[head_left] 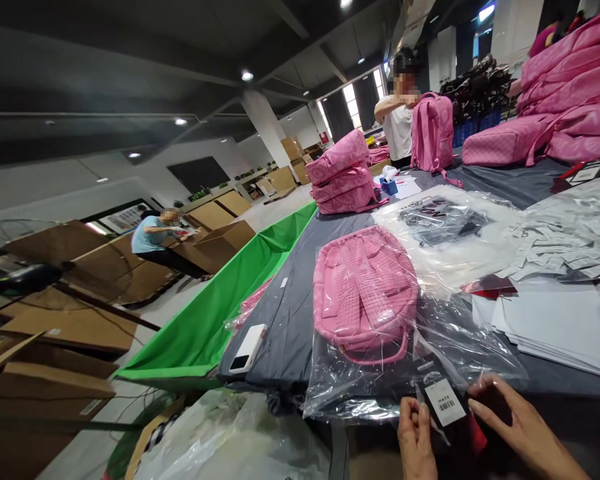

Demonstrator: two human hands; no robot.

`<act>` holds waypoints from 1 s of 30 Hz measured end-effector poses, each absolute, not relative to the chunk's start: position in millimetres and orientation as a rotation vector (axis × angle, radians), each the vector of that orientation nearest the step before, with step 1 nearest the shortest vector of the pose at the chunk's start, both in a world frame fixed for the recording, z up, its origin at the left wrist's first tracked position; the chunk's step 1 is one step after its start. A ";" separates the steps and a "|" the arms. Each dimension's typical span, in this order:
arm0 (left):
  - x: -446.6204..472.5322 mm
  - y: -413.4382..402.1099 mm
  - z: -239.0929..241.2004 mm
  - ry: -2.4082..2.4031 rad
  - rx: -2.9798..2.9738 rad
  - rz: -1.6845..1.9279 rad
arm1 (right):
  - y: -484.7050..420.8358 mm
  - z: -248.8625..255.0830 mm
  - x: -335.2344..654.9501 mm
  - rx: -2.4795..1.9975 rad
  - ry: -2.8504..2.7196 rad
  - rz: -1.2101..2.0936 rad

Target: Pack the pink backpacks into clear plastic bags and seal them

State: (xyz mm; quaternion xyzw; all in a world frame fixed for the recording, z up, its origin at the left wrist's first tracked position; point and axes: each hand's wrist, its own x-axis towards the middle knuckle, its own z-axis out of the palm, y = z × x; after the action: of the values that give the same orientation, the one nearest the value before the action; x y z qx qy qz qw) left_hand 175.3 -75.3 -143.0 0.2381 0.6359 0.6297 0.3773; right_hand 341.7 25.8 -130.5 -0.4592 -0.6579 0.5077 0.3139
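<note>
A pink backpack [363,290] lies inside a clear plastic bag [330,393] at the near edge of the dark-covered table. At the bag's mouth hangs a black tag with a white barcode label [446,403]. My left hand [416,437] pinches the plastic edge just left of this tag. On its other side, my right hand [523,423] has thumb and curved fingers closed on the plastic edge. A red piece shows below the tag, partly hidden in shadow.
A white phone [249,348] lies on the table's left edge, beside a green fabric bin [220,320]. Stacked pink backpacks [343,172], plastic bags [450,220] and white paper sheets [555,320] surround the work. One person stands across the table; another bends by cardboard boxes.
</note>
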 end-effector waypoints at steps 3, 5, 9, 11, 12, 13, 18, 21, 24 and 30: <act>180.7 -78.1 -148.1 1.439 0.598 1.559 | 24.8 -129.6 334.9 -1.103 -1.679 1.588; 185.1 -79.3 -154.0 1.327 0.565 1.567 | 22.2 -132.8 330.1 -1.087 -1.680 1.670; 184.4 -80.3 -163.6 1.286 0.512 1.545 | 15.7 -133.5 329.1 -1.229 -1.721 1.464; 177.6 -81.8 -163.5 1.302 0.503 1.456 | 14.8 -124.4 333.4 -1.362 -1.815 1.186; 173.2 -83.1 -162.2 1.326 0.516 1.416 | 15.3 -118.2 336.0 -1.393 -1.860 1.073; 168.5 -84.8 -160.1 1.363 0.548 1.382 | 16.3 -111.9 338.3 -1.387 -1.897 1.000; 155.1 -92.8 -149.9 1.528 0.860 1.330 | 22.4 -105.3 340.9 -1.210 -1.842 1.086; 163.2 -89.4 -146.9 1.563 0.922 1.367 | 19.6 -118.9 333.3 -1.326 -1.738 1.290; 178.7 -78.2 -142.7 1.726 0.948 1.334 | 12.4 -123.7 322.1 -1.486 -1.756 1.253; 179.9 -73.9 -152.6 1.699 1.152 1.307 | 14.5 -113.1 320.4 -1.471 -1.820 1.159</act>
State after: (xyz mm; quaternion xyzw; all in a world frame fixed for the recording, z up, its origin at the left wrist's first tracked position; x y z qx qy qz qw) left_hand 179.9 -73.9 -152.6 0.4438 0.6549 0.5039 0.3466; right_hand 320.4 14.5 -113.1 -0.5437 -0.6725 0.4284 0.2619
